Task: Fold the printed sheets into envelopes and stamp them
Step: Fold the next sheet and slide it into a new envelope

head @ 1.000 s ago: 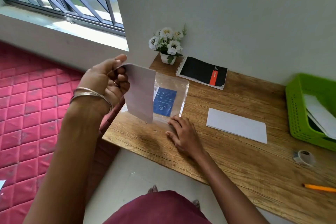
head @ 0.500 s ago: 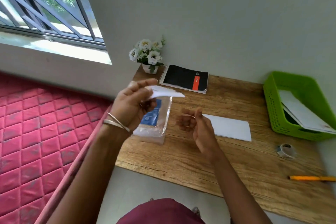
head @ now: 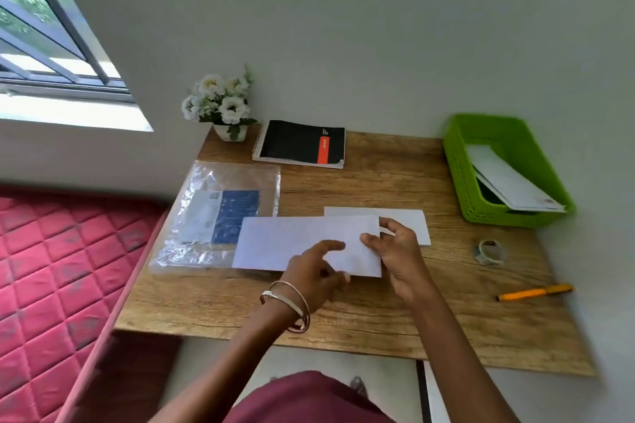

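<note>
White envelope [head: 302, 244] sits flat near the middle of the wooden desk [head: 378, 326], held by both hands. Its left end lies over a clear plastic bag [head: 220, 216]. The right hand [head: 398, 251] pinches the envelope's right edge between thumb and fingers. The left hand [head: 314, 276], with bangles on its wrist, grips the near edge, one finger stretched over the top. A second white envelope [head: 405, 220] lies just behind. A green basket [head: 460, 178] with papers is at the far right. A tape roll [head: 489, 252] and an orange pen [head: 534, 293] lie to the right. A black notebook [head: 300, 142] and white flowers [head: 220, 103] are at the far side.
</note>
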Demonstrator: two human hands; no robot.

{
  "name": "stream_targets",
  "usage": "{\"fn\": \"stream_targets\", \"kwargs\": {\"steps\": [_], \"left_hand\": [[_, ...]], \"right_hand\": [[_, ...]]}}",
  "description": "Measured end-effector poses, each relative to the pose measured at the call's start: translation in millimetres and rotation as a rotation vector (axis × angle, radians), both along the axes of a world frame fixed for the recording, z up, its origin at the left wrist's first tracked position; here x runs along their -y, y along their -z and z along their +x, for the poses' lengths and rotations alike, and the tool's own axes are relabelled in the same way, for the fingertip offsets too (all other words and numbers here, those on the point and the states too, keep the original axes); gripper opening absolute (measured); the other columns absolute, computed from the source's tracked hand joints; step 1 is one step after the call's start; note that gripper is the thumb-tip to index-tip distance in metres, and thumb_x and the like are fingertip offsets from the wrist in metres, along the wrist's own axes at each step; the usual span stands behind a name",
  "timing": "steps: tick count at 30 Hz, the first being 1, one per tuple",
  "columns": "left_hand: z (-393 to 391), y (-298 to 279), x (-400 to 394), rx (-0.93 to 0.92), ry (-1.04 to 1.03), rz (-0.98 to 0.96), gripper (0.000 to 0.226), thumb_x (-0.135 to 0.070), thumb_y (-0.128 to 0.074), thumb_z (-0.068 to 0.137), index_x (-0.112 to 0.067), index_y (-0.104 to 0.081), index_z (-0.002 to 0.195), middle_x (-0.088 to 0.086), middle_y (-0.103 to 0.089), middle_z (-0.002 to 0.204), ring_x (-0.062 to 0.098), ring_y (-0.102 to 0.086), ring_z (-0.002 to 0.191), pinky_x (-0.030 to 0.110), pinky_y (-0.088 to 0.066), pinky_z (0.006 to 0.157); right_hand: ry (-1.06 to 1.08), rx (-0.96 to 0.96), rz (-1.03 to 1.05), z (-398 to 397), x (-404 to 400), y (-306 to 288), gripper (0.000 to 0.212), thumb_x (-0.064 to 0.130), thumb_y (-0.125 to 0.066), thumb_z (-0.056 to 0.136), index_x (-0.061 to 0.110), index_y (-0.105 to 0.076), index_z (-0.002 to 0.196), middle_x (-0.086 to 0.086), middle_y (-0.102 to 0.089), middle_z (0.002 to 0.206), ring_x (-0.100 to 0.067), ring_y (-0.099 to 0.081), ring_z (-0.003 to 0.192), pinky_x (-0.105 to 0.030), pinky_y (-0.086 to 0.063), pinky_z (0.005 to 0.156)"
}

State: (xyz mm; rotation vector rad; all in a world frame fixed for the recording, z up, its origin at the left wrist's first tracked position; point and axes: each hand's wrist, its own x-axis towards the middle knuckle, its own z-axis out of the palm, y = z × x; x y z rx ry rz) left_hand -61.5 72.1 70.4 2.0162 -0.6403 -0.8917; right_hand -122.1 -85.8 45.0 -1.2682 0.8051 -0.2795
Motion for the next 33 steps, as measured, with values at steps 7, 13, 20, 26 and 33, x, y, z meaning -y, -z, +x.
{"fn": "stream_targets", "kwargs": {"steps": [7,13,20,26,33], "left_hand": [[24.1,18.3,19.3,0.735,0.393,0.324,0.118,-0.057,-0.070,0.068,-0.030,0.015,0.145,-0.002,0.007,0.156,0.024,0.005,0.143,0.052,-0.003,0.113],[29.3,34.5,42.9,0.913,0.505,0.414,0.139,-0.067,-0.070,0.059,-0.023,0.037,0.136,0.008,-0.012,0.150,0.028,-0.009,0.141,0.067,0.017,0.102],[31.2,38.7,46.8,0.925,0.504,0.398,0.137,-0.059,-0.073,0.062,-0.024,0.037,0.135,0.010,-0.010,0.147,0.030,-0.010,0.139,0.071,0.015,0.101],[26.6,43.4,56.2,0.824,0.478,0.384,0.137,-0.067,-0.068,0.059,-0.021,0.034,0.138,0.005,0.003,0.152,0.029,0.000,0.141,0.072,0.010,0.102],[25.2,46.1,63.2,0.816,0.389,0.350,0.125,-0.077,-0.061,0.058,-0.022,0.010,0.145,0.002,-0.013,0.148,0.024,-0.011,0.140,0.070,0.017,0.099]], "right_hand": [[-0.078,-0.030,-0.140,-17.8,23.4,-7.7,0.033,0.006,-0.067,0.084,0.019,-0.060,0.113,-0.002,-0.072,0.097,-0.019,-0.069,0.089,-0.037,-0.057,0.076],[-0.164,0.039,-0.093,-23.8,33.2,-16.3,0.027,0.007,-0.056,0.092,0.016,-0.064,0.115,0.000,-0.073,0.100,-0.013,-0.068,0.090,-0.026,-0.055,0.072],[-0.123,0.024,-0.091,-33.8,49.9,-13.6,0.027,0.000,-0.054,0.091,0.015,-0.067,0.110,-0.008,-0.074,0.094,-0.018,-0.070,0.083,-0.030,-0.056,0.066],[-0.143,0.045,-0.025,-31.0,52.8,-10.2,0.027,-0.005,-0.058,0.086,0.010,-0.066,0.107,-0.012,-0.073,0.096,-0.021,-0.070,0.086,-0.030,-0.056,0.068],[-0.162,0.076,0.013,-26.9,56.0,-7.6,0.023,-0.003,-0.057,0.089,0.014,-0.067,0.102,-0.011,-0.073,0.094,-0.020,-0.068,0.085,-0.031,-0.056,0.069]]}}
